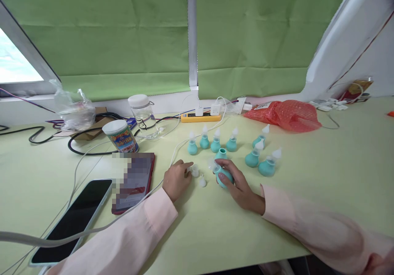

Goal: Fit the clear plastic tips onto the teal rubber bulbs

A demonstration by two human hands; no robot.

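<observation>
My right hand (pixel 241 186) is wrapped round a teal bulb (pixel 227 179) with a clear part at its top left. Just behind it stands another teal bulb (pixel 222 154) with an open neck. My left hand (pixel 177 179) rests on the table, index finger stretched toward a small clear cup-like piece (pixel 195 170); its other fingers are curled, and I see nothing held in them. A small whitish piece (pixel 202 182) lies between my hands. Several teal bulbs with clear pointed tips, one of them a bulb (pixel 232 144) in the back row, stand behind and to the right.
Two phones, one dark (pixel 76 215) and one red-edged (pixel 135 184), lie at the left with a white cable across them. Behind are a patterned tub (pixel 123 137), a clear jar (pixel 143 115), a yellow power strip (pixel 201 118) and red bubble wrap (pixel 286 115).
</observation>
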